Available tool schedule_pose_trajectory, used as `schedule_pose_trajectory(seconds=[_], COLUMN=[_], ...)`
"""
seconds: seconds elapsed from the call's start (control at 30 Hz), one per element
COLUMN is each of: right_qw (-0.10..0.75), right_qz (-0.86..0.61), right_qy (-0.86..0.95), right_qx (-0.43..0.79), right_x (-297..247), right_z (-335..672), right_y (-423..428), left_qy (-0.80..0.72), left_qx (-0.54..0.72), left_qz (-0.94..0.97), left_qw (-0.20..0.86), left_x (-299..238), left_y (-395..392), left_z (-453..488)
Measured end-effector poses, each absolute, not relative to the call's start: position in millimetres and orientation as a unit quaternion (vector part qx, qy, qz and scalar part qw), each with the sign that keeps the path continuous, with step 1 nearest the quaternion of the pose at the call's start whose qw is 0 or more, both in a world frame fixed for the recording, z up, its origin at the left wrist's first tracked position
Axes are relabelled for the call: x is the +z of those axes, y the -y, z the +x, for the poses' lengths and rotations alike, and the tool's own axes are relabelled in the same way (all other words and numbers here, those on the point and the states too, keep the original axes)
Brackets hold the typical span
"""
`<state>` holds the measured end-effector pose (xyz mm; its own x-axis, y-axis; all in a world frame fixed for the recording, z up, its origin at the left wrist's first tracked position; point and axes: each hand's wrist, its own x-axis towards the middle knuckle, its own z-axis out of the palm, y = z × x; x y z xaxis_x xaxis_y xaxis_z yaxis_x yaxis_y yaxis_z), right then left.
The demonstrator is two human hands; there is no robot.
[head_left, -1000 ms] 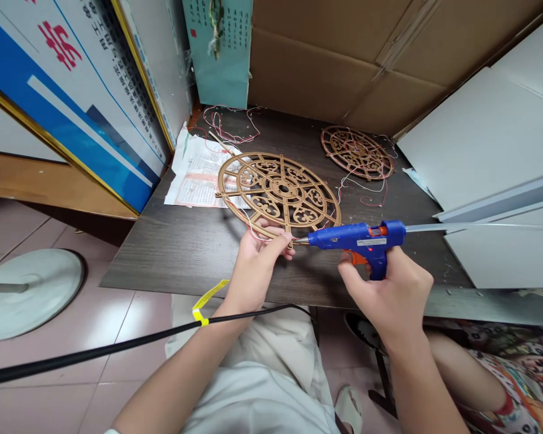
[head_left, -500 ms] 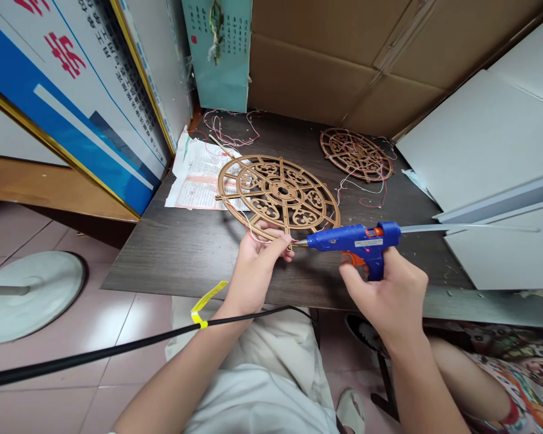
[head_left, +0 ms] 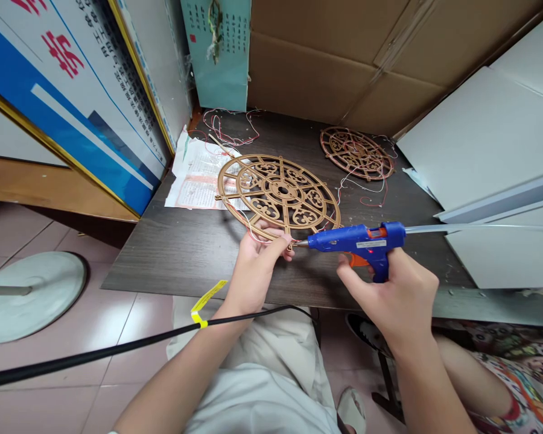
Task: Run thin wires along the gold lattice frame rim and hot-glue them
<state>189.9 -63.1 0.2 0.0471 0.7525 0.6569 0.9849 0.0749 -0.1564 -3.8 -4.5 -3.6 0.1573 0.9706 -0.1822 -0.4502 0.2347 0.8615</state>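
Openwork disc (head_left: 291, 194) partly hides left grip (head_left: 257, 262) pinching it; right grip (head_left: 400, 295) clasps glue gun (head_left: 344, 239).

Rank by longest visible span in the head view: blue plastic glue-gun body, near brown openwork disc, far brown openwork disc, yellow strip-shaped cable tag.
1. Near brown openwork disc
2. Blue plastic glue-gun body
3. Far brown openwork disc
4. Yellow strip-shaped cable tag

A hot-glue gun (head_left: 357, 240) and brown latticed disc (head_left: 293, 194) above a dark desk (head_left: 185, 253), with cardboard (head_left: 317, 72) standing behind, are suggesting a small craft workshop.
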Motion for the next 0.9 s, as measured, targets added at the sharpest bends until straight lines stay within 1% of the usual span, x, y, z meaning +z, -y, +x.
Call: schedule_pose_trajectory(seconds=[0.17,0.37,0.47,0.63,0.7,0.8,0.9], right_qw=[0.288,0.284,0.291,0.331,0.314,0.262,0.269], right_qz=[-0.644,-0.652,-0.693,-0.821,-0.86,-0.896,-0.904], right_qy=[0.667,0.659,0.611,0.434,0.38,0.354,0.331], right_qx=[-0.237,-0.245,-0.247,-0.166,-0.134,-0.053,-0.037], right_x=[3,8,13,20,23,21,6], right_z=[191,192,200,248,273,306,331], right_y=[64,71,85,106,113,133,158], left_qy=[-0.389,-0.378,-0.375,-0.375,-0.369,-0.364,-0.379], left_qx=[0.519,0.522,0.526,0.525,0.525,0.542,0.546], left_qz=[0.337,0.353,0.354,0.352,0.351,0.335,0.336], left_qw=[0.683,0.678,0.676,0.678,0.681,0.679,0.667], left_x=[-4,-6,-8,-8,-8,-6,-5], left_y=[4,3,4,3,3,2,1], left_z=[-4,-4,-5,-5,-5,-4,-2])
